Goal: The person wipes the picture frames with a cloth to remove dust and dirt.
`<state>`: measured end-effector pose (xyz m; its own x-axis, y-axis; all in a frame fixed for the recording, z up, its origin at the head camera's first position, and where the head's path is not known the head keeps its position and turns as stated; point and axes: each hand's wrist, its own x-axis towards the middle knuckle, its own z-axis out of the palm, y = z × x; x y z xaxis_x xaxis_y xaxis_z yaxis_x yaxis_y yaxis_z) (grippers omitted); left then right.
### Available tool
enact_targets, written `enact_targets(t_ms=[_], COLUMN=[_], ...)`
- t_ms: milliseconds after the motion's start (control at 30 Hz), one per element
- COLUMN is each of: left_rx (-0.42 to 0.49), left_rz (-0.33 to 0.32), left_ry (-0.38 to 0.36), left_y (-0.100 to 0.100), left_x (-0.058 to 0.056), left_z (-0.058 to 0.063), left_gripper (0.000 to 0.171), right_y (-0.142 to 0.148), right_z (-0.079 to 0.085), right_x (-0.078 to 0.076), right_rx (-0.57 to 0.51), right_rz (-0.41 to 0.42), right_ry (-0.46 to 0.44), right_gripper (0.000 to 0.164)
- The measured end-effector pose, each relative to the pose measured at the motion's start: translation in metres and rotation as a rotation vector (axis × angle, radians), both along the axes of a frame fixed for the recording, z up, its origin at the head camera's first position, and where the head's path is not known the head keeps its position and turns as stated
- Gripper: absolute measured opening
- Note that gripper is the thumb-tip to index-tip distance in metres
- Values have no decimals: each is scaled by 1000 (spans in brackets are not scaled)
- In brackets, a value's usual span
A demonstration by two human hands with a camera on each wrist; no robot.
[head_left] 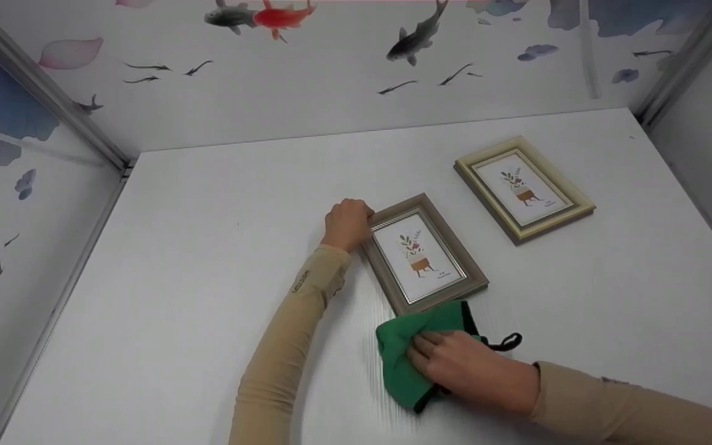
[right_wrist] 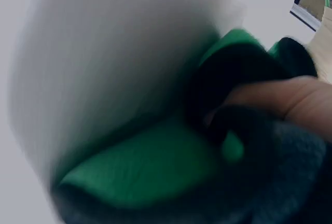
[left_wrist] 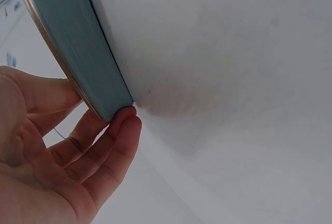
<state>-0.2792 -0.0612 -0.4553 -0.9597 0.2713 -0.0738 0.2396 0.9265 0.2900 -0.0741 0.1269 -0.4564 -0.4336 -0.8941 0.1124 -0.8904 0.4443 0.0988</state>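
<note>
Left grip (head_left: 347, 224) pinching brown frame (head_left: 418, 253), well in from worktop's (head_left: 207, 204) far edge | right grip (head_left: 464, 368) clutching green cloth (head_left: 400, 371) | gold frame (head_left: 524, 188) nearer far-right corner, untouched | apparently mid-wipe; remainder unclear

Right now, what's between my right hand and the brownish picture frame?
In the head view, the green cloth lies between your right hand and the brownish picture frame; whether cloth and frame touch, I can't tell.
</note>
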Motion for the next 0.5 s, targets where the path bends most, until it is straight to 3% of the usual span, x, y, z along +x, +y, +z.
enact_targets(t_ms=[100,200,333,500], left_rx=[-2,-7,-7,6], left_rz=[2,-5,-15,-16], left_ry=[-10,-17,-23,-10], left_y=[0,-1,-1,-2], left_x=[0,0,0,-1], left_z=[-1,-1,-1,0], left_gripper=[28,28,29,32], right_y=[12,28,48,65], right_z=[-1,-5,-6,7], right_x=[-2,-2,-1,-7], right_rx=[-58,-123,-155,-93], right_rz=[52,25,-136,-378], right_ry=[-97,-138,-116,-78], right_gripper=[36,40,41,39])
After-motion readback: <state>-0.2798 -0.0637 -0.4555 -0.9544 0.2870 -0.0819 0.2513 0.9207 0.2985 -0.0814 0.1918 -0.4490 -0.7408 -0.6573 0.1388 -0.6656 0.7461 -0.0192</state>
